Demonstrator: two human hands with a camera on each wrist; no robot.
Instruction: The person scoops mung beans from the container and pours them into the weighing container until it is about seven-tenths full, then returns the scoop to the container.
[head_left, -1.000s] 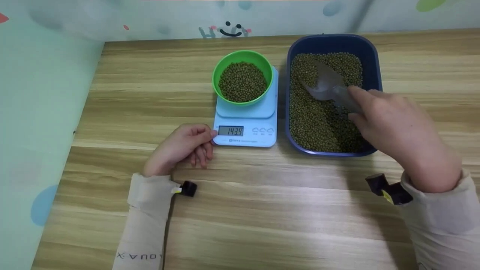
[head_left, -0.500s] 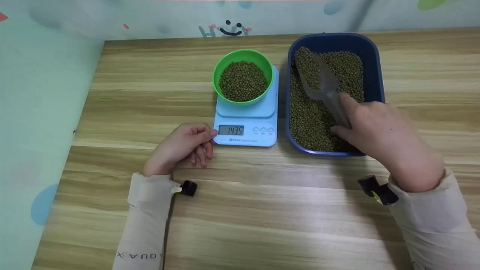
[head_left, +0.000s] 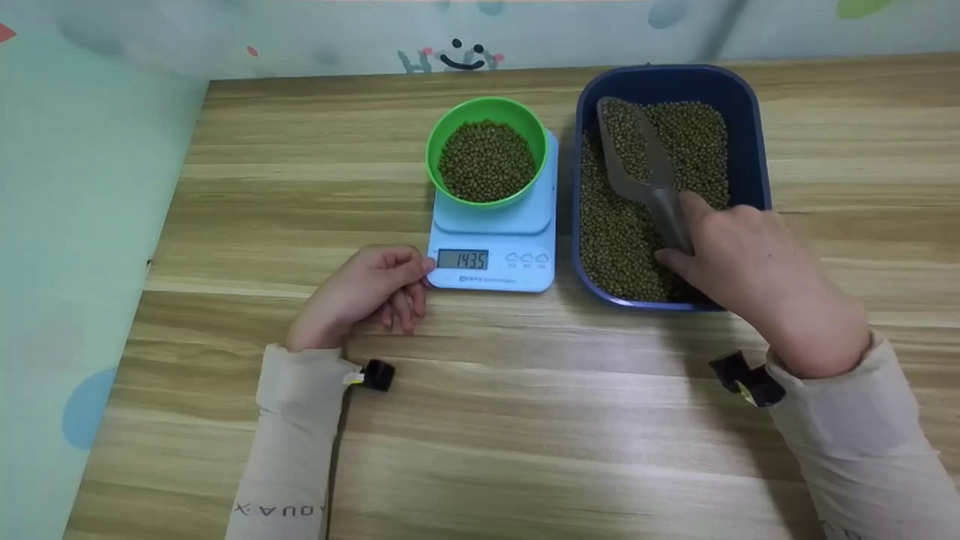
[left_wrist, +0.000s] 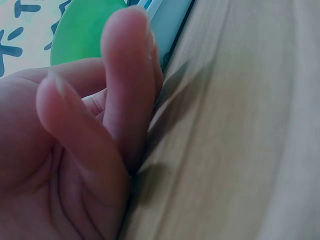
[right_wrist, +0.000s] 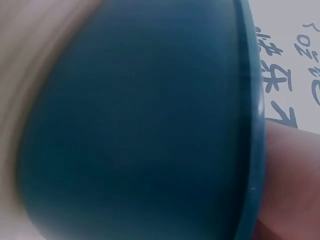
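Observation:
My right hand grips the handle of a translucent grey scoop over the dark blue tub. Mung beans fill much of the tub, and some lie in the scoop's bowl. The tub's outer wall covers most of the right wrist view, hiding the scoop. My left hand rests on the table, fingers loosely bent, thumb tip touching the left edge of a light blue kitchen scale. On the scale stands a green bowl of mung beans; the display reads 143.5.
The wood-grain table stretches in front of the scale and tub. A pale patterned wall borders it at the back, and another pale green surface lies to the left. Each sleeve cuff carries a small black camera.
My right hand has shifted left and slightly nearer, bringing the scoop out of the beans with a load, then tilting it a little. The display went from about 143.4 to 143.5. My left hand stayed still.

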